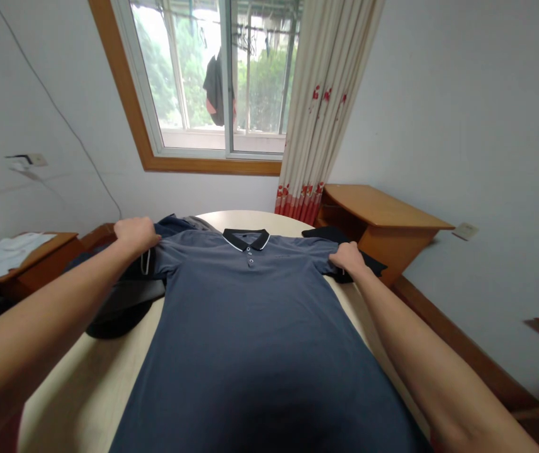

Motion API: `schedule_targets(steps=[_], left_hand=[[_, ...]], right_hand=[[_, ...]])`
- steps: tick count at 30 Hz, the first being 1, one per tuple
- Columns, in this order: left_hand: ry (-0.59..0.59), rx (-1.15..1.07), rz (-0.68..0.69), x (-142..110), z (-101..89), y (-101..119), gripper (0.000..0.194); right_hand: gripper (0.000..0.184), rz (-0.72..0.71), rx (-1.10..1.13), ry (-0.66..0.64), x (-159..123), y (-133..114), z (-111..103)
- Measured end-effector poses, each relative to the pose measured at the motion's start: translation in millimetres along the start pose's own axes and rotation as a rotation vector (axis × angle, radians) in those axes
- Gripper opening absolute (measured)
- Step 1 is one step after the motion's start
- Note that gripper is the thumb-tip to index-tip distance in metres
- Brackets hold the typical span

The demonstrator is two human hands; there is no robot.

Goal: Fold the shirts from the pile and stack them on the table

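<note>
White cloth or paper lies on a brown wooden cabinet at the far left. Next come dark items heaped on the pale round table, partly hidden by the left forearm. Above them the left hand has its fingers closed on the outer end of the left-side sleeve of a blue-grey polo shirt.

From that grip the shirt stretches rightward and toward the wearer, spread broad over the middle of the table. Its body lies between the two forearms, with the black, white-edged collar near the table's far side and the buttoned placket running down from it. The lower end runs out of view. Beyond the table is a window, then a cream curtain with red flowers.

At the right-side sleeve, the right hand is clamped on the outer end, so the shirt's body lies to the left of this grip. Black cloth sits just behind and beside that hand. Farther right, a brown wooden desk stands against the wall.
</note>
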State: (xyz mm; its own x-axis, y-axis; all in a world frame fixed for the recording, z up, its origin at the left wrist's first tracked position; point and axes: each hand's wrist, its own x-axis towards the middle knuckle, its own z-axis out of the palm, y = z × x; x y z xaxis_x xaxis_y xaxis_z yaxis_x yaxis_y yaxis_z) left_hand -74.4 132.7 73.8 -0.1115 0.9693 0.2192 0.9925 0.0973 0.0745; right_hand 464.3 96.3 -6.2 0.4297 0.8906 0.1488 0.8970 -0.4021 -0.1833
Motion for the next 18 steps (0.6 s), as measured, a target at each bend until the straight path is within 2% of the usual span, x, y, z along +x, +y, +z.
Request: schedule_targets(steps=[1,3,5,8,11,14,16,18], left_hand=[[0.045,0.103,0.005,-3.2,2.7,15.0,0.038],[0.117,0.187,0.199,-10.7,15.1,50.0,0.033],[0.053,0.171,0.391,-17.8,36.1,83.7,0.038],[-0.064,0.118,0.521,-21.1,74.6,115.0,0.048],[-0.157,0.107,0.504,-14.0,106.2,114.8,0.058],[-0.176,0.117,0.466,-5.4,121.7,99.8,0.068],[-0.143,0.124,0.462,-3.2,124.8,97.5,0.073],[-0.097,0.110,0.445,-4.2,125.9,107.5,0.074]], right_hand=[[0.045,-0.013,-0.060,0.039,-2.7,-6.1,-2.8],[0.044,-0.133,-0.139,0.111,-9.5,-25.6,-5.4],[0.042,-0.326,-0.145,0.110,-17.0,-53.3,-1.7],[0.047,-0.530,-0.080,0.002,-23.9,-94.8,16.4],[0.059,-0.555,-0.018,-0.139,-19.0,-112.8,40.4],[0.068,-0.442,0.003,-0.235,-5.4,-106.3,57.9],[0.067,-0.378,-0.009,-0.220,1.2,-103.4,63.8],[0.065,-0.374,-0.022,-0.147,1.9,-111.2,67.2]])
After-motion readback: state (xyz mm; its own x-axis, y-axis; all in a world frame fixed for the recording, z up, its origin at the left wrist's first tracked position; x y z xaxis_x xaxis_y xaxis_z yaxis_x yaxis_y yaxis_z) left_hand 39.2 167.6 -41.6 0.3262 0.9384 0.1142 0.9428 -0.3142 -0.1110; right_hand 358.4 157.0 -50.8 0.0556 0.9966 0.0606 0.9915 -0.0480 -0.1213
